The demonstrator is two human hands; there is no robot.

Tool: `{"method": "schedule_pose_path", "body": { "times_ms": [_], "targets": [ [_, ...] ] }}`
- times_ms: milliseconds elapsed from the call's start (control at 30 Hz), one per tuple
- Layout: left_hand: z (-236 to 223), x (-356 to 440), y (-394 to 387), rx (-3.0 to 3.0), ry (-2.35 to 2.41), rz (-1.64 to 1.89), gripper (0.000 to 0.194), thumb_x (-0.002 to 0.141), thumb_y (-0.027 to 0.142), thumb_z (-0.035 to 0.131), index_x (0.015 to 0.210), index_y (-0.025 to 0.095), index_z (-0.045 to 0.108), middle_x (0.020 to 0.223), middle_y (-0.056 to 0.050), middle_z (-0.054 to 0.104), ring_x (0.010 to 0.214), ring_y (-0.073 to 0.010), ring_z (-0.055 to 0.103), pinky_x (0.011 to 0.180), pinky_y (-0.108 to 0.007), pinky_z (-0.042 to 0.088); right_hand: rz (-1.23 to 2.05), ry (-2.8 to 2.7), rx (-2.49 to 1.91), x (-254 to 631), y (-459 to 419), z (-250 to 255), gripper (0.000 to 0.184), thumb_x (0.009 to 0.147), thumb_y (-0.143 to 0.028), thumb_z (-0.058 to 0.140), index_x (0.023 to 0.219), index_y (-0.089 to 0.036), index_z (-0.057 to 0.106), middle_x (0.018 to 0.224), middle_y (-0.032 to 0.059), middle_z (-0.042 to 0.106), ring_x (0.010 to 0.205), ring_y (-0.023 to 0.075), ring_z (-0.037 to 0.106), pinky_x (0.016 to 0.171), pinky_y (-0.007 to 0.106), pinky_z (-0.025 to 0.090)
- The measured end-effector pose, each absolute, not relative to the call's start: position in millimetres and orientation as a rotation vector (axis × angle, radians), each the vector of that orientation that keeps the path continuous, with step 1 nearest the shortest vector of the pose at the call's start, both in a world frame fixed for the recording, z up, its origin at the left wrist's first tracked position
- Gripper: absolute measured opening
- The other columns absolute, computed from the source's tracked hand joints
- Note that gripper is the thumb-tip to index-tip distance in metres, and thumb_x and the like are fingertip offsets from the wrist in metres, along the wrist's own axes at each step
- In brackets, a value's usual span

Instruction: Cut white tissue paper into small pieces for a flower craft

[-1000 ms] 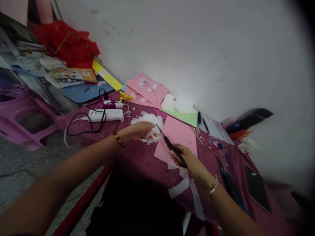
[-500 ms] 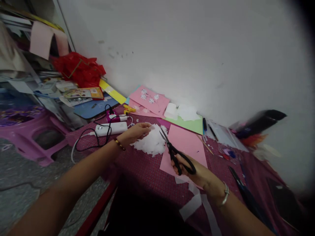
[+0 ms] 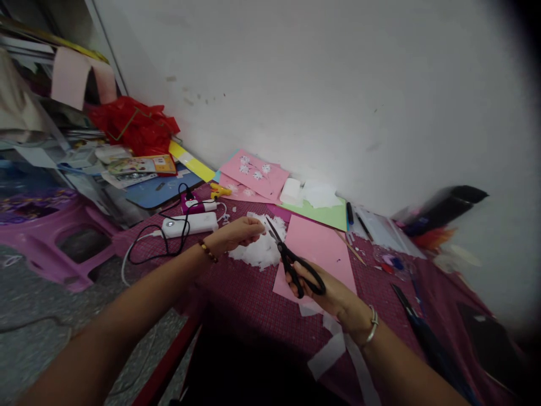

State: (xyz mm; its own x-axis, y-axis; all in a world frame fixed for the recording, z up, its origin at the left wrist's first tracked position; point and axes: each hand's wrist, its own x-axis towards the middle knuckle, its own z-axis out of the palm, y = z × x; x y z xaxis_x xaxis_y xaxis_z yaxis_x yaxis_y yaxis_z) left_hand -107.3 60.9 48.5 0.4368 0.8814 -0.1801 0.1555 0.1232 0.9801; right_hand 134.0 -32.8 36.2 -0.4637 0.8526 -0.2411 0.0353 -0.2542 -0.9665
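Observation:
My right hand [image 3: 308,282] grips a pair of black-handled scissors [image 3: 285,254] through the loops, blades slightly apart and pointing up and left. In a pinch, my left hand [image 3: 245,232] holds a small white piece of paper [image 3: 264,230] right at the blade tips. Below both lies a heap of white paper scraps [image 3: 257,252] on the purple-red checked tablecloth [image 3: 249,293]. A pink sheet [image 3: 319,248] is spread under the scissors and my right wrist. White paper strips [image 3: 329,355] lie by my right forearm.
At the back lie pink cards with white flowers [image 3: 253,173] and a green sheet [image 3: 316,211]. A white power strip [image 3: 190,224] with black cables sits at left, near a yellow glue gun [image 3: 220,190]. At right are a dark-bladed tool [image 3: 403,299] and a pencil [image 3: 350,247].
My right hand has moved left and the scissors' tips have come up to the paper in my left hand. My left hand has shifted slightly right.

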Motion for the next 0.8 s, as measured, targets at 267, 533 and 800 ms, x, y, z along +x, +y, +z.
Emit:
{"method": "schedule_pose_path", "body": {
  "times_ms": [267, 533, 800],
  "targets": [
    [54, -101, 59, 1.382, 1.01, 0.681, 0.028, 0.083, 0.032, 0.061, 0.063, 0.018, 0.047, 0.058, 0.003, 0.048, 0.045, -0.0045, 0.032, 0.043, -0.02, 0.019, 1.686, -1.425, -1.12, 131, -33, 39, 0.046, 0.081, -0.063, 0.07, 0.08, -0.019, 0.057, 0.069, -0.0021, 0.053, 0.048, 0.0065, 0.039, 0.046, 0.027, 0.03],
    [57, -123, 63, 1.366, 1.083, 0.713, 0.022, 0.076, 0.031, 0.066, 0.065, 0.017, 0.052, 0.057, 0.003, 0.051, 0.042, -0.0048, 0.035, 0.042, -0.02, 0.022, 1.727, -1.466, -1.1, 130, -29, 39, 0.052, 0.079, -0.068, 0.071, 0.09, -0.018, 0.059, 0.077, 0.0008, 0.059, 0.056, 0.0093, 0.049, 0.053, 0.027, 0.039],
    [59, -121, 68, 1.342, 1.089, 0.786, 0.025, 0.08, 0.027, 0.065, 0.061, 0.018, 0.052, 0.056, 0.003, 0.049, 0.045, -0.0053, 0.036, 0.043, -0.02, 0.022, 1.707, -1.54, -1.078, 128, -28, 39, 0.047, 0.08, -0.068, 0.068, 0.084, -0.021, 0.062, 0.076, 0.0019, 0.056, 0.06, 0.0121, 0.047, 0.057, 0.031, 0.039]
  ]
}}
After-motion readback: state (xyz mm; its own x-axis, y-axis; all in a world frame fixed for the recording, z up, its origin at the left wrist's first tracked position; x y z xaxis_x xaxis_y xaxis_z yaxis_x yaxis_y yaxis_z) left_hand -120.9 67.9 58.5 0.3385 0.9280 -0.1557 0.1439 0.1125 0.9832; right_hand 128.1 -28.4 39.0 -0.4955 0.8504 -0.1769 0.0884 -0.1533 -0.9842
